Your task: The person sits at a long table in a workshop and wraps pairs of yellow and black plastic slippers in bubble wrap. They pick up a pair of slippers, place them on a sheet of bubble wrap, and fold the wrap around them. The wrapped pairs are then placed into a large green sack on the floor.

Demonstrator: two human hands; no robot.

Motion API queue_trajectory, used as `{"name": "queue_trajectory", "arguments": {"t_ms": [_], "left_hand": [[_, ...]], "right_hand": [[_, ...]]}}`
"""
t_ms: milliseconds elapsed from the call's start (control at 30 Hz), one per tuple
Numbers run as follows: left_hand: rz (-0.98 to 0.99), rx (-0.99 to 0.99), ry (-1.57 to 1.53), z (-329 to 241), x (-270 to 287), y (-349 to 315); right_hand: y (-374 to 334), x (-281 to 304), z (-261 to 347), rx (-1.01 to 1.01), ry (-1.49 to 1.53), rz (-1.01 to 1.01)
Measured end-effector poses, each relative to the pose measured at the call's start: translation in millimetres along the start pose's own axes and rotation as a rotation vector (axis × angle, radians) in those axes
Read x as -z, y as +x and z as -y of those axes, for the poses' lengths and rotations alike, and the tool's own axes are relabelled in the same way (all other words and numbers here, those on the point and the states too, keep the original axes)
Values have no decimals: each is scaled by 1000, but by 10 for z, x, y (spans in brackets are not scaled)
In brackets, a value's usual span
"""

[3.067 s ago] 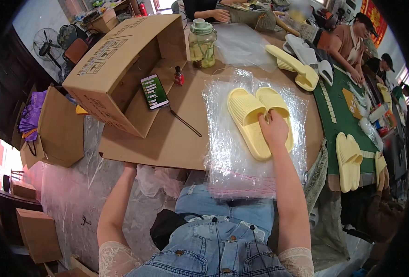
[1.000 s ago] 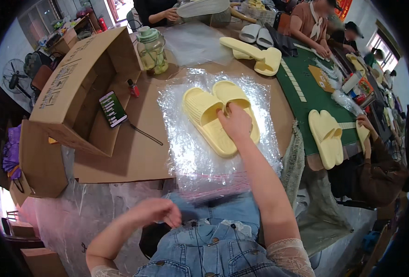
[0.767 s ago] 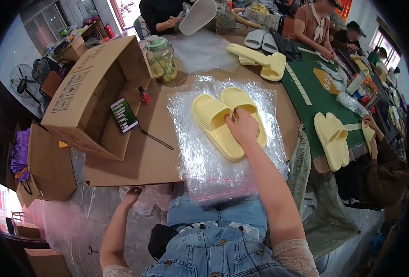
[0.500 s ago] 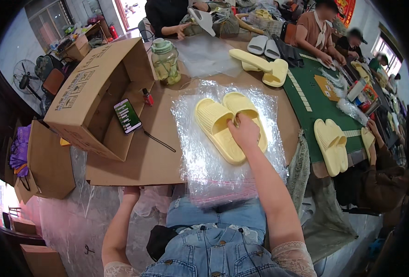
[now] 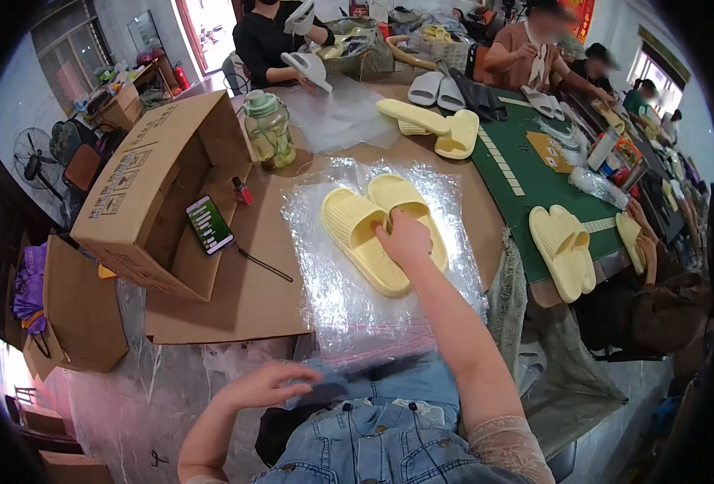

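A pair of pale yellow slippers (image 5: pixel 366 256) lies side by side, toes pointing away, on a stack of clear plastic bags (image 5: pixel 316 278). My right hand (image 5: pixel 409 239) grips the pair where the two meet, its fingers reaching into the openings by the straps. Over my lap, just short of the table's near edge, my left hand (image 5: pixel 270 384) hovers with fingers stretched out and holds nothing.
An open cardboard box (image 5: pixel 143 202) sits on its side at left, with a phone (image 5: pixel 209 226) and a small red bottle (image 5: pixel 243 192) by its mouth. Behind are a glass jar (image 5: pixel 268 133) and more yellow slippers (image 5: pixel 456 133). Co-workers handle slippers around the table; another pair (image 5: pixel 562 252) lies right.
My left hand has come out from under the cardboard at the table's edge and over my lap. My right hand keeps its hold on the slippers. The view has shifted slightly.
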State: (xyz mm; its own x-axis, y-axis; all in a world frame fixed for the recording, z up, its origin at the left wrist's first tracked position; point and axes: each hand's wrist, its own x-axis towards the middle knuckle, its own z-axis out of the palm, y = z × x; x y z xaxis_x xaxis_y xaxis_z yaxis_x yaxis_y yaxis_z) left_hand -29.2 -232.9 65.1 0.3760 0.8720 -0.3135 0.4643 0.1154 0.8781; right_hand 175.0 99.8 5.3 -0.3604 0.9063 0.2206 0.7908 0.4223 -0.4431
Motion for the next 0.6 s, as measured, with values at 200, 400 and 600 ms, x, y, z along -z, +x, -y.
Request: {"name": "queue_trajectory", "arguments": {"t_ms": [200, 400, 600], "left_hand": [[-387, -439, 680, -358, 15, 1091], [-399, -343, 867, 163, -113, 1651], [-447, -288, 895, 140, -250, 1704]], "right_hand": [[84, 167, 10, 65, 56, 1], [156, 237, -185, -17, 299, -142], [233, 633, -798, -152, 978, -476]]}}
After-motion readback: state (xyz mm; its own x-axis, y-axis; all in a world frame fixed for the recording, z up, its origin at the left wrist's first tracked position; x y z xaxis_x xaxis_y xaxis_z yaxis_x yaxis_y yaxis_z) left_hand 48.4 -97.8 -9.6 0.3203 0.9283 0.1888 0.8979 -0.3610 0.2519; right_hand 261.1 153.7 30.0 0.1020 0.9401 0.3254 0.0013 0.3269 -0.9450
